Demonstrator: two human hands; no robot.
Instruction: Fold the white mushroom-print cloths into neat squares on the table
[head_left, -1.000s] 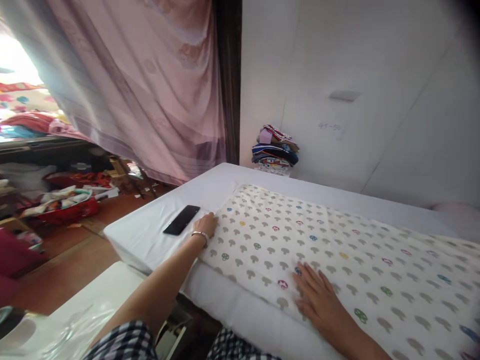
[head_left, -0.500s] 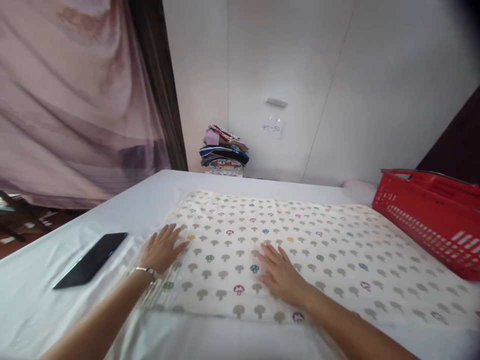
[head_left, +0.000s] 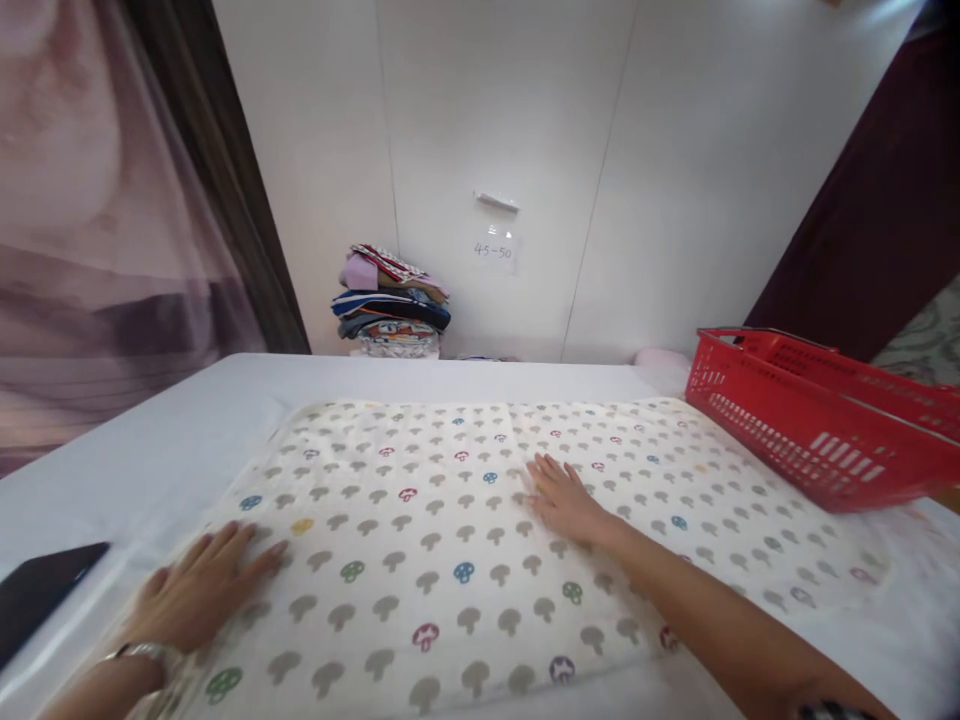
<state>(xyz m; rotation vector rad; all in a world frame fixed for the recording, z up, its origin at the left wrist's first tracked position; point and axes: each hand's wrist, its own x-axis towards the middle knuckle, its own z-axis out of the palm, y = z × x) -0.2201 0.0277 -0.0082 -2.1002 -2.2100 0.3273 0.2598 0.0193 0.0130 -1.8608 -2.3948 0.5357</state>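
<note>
1. Mushroom-print cloth [head_left: 405,545]: it lies spread and mostly flat on the white-covered counter [head_left: 180,420], filling its middle; clock positions below are read from the cloth's centre.
2. Left hand [head_left: 199,590]: at 9 o'clock, palm down over the cloth's left edge, fingers spread, gripping nothing. A silvery bracelet [head_left: 139,652] circles its wrist.
3. Right hand [head_left: 566,500]: just off centre towards 1 o'clock, laid flat on the print, fingers relaxed and likewise holding nothing.
4. Red plastic basket [head_left: 787,430]: at 2 o'clock, against the cloth's far right part. Whether it sits on the fabric cannot be told; if it does, a pull on the cloth could drag or pucker it there.
5. Black smartphone [head_left: 46,595]: at 9 o'clock, beyond the left hand and off the cloth. A wide outward sweep of that hand might knock it.
6. Uneven pressure from the two palms could skew the thin-looking cloth or raise creases between them. Small folds show by the left wrist, and the bracelet could snag the weave there.
7. Folded fabric stack [head_left: 394,310]: at 11 o'clock, beyond the counter's far edge, apart from the hands.
</note>
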